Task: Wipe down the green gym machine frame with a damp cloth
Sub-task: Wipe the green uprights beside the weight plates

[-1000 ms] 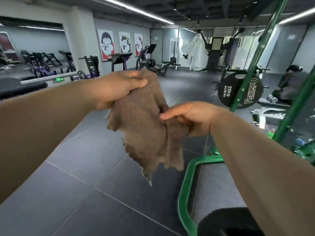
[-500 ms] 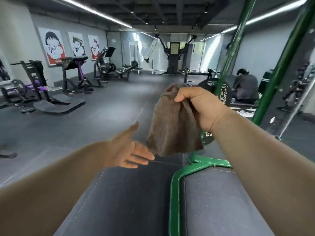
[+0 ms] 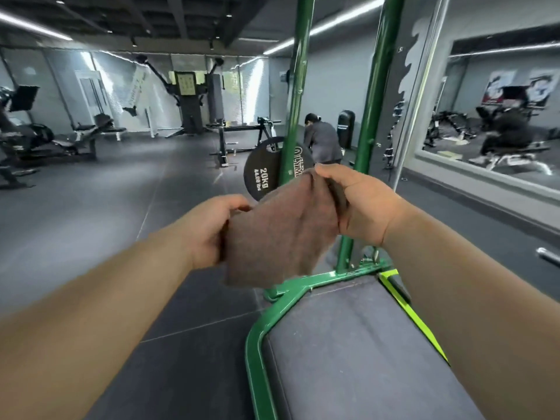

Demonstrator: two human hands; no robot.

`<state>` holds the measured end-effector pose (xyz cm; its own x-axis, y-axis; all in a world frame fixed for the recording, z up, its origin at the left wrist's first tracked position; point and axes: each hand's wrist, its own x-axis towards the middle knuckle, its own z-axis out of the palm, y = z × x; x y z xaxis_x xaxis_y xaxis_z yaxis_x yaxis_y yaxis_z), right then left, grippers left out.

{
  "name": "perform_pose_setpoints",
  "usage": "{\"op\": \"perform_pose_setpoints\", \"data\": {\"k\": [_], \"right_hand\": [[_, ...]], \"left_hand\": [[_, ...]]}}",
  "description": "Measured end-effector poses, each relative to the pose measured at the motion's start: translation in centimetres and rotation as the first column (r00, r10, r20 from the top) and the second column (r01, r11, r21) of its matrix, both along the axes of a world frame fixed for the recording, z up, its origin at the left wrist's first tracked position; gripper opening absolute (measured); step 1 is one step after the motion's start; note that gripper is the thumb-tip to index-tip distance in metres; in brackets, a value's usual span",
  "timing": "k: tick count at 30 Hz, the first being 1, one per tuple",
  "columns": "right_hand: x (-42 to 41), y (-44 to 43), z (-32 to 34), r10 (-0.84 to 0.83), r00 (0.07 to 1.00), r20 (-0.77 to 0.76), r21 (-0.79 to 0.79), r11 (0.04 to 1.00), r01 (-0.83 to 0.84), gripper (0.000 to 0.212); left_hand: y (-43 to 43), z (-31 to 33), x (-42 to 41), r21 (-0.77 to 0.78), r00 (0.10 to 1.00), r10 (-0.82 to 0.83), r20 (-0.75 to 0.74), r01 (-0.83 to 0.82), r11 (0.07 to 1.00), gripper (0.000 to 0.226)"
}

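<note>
A brown cloth (image 3: 281, 234) hangs spread between both my hands in front of me. My right hand (image 3: 360, 204) pinches its upper right corner, and my left hand (image 3: 209, 228) grips its left edge, lower down. The green gym machine frame (image 3: 375, 95) rises just behind the cloth as two upright posts, and its floor rail (image 3: 257, 338) curves along the ground below my arms. The cloth hides the lower part of the left post. It touches no part of the frame.
A black 20 kg weight plate (image 3: 262, 174) hangs on the left post. A grey mat (image 3: 348, 353) fills the frame's base. A person (image 3: 322, 140) crouches beyond the posts. Benches and machines stand at the left; a mirror (image 3: 500, 116) lines the right wall.
My left hand, open and empty half a second ago, has come up and taken the cloth's left edge. The cloth is now spread between both hands, and my view has swung right toward the frame.
</note>
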<state>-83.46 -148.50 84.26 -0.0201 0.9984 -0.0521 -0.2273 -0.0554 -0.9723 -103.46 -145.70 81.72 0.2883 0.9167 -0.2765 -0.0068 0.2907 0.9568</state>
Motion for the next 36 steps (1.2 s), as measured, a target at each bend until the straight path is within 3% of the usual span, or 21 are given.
{"op": "perform_pose_setpoints", "data": {"k": [5,8,11,14,17,19,22,24,27,29,31,33,36], "right_hand": [[5.9,6.0,-1.4,-0.314,0.904,0.289,-0.022,0.942,0.335,0.003],[8.8,8.4,-1.8,-0.439,0.805,0.400,-0.038,0.869,0.493,0.021],[11.6,10.0,-1.6,-0.498,0.742,0.448,0.000,0.830,0.557,0.034],[14.2,11.2,-1.0,-0.456,0.733,0.506,0.033,0.859,0.511,0.013],[16.8,13.0,-0.5,-0.448,0.674,0.587,0.035,0.846,0.532,0.016],[18.3,14.7,0.0,-0.462,0.616,0.638,0.036,0.817,0.576,0.014],[20.2,17.1,0.5,-0.463,0.573,0.676,0.023,0.791,0.611,0.015],[21.4,18.0,0.6,-0.470,0.535,0.702,0.025,0.767,0.641,0.020],[23.1,18.8,-0.1,-0.542,0.562,0.624,0.031,0.737,0.676,0.020],[24.4,19.4,-0.7,-0.626,0.574,0.528,0.039,0.692,0.720,0.018],[26.3,19.9,-0.9,-0.720,0.504,0.476,0.050,0.595,0.802,0.018],[28.4,20.3,-1.4,-0.776,0.446,0.446,0.042,0.516,0.856,0.017],[32.2,20.9,-2.7,-0.799,0.374,0.471,0.054,0.449,0.892,0.014]], "left_hand": [[8.7,0.5,5.0,-0.029,0.995,-0.086,-0.044,0.085,0.996,0.047],[13.0,0.7,7.8,-0.032,0.983,-0.128,-0.133,0.125,0.992,0.033],[16.7,1.5,10.9,-0.057,0.923,-0.215,-0.319,0.208,0.976,0.016],[20.5,2.9,14.1,0.076,0.827,-0.277,-0.490,0.357,0.931,0.053],[24.2,4.2,16.6,0.306,0.702,-0.280,-0.655,0.585,0.751,0.077],[27.5,5.1,18.1,0.338,0.611,-0.318,-0.725,0.718,0.609,0.080],[32.2,5.6,20.1,0.239,0.431,-0.408,-0.805,0.864,0.443,0.044],[34.7,5.2,22.0,0.223,0.367,-0.385,-0.847,0.902,0.370,0.024],[37.5,4.4,25.5,0.313,0.421,-0.344,-0.839,0.891,0.328,0.006],[39.4,3.8,28.0,0.348,0.416,-0.313,-0.854,0.903,0.251,0.008],[41.1,3.4,30.8,0.362,0.405,-0.257,-0.878,0.911,0.199,0.019],[42.2,2.8,33.5,0.408,0.462,-0.278,-0.842,0.883,0.232,0.018],[43.1,1.3,38.3,0.426,0.537,-0.327,-0.777,0.832,0.355,0.017]]}}
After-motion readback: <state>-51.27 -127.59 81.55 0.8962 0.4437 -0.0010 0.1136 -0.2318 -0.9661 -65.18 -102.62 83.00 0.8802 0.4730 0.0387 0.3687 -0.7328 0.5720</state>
